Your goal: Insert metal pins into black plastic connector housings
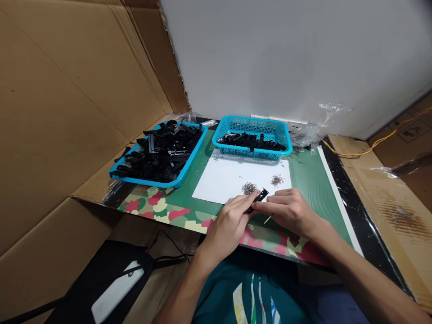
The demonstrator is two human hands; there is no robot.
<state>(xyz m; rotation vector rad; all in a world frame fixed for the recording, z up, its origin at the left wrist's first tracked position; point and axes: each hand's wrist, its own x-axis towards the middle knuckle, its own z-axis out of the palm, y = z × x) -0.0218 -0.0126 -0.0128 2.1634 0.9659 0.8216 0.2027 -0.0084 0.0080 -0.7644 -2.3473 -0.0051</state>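
Close to the table's front edge, my left hand (232,218) is closed around a small black plastic part (261,195), whose far end sticks out past the fingers. My right hand (286,207) is closed too, its thumb and forefinger at the near side of that part. A thin pale stick (267,219) shows below the right fingers; whether they grip it is unclear. Just beyond the left fingertips, a pile of tiny metal pieces, apparently springs (249,188), lies on a white sheet (216,180). A smaller pile of similar pieces (277,180) is to the right.
A blue basket (189,168) heaped with black plastic parts (162,150) stands at the left. Behind the sheet is another blue basket (251,155), holding fewer black parts. Cardboard (84,81) walls the left side. Clear plastic bags (308,135) lie at the back right.
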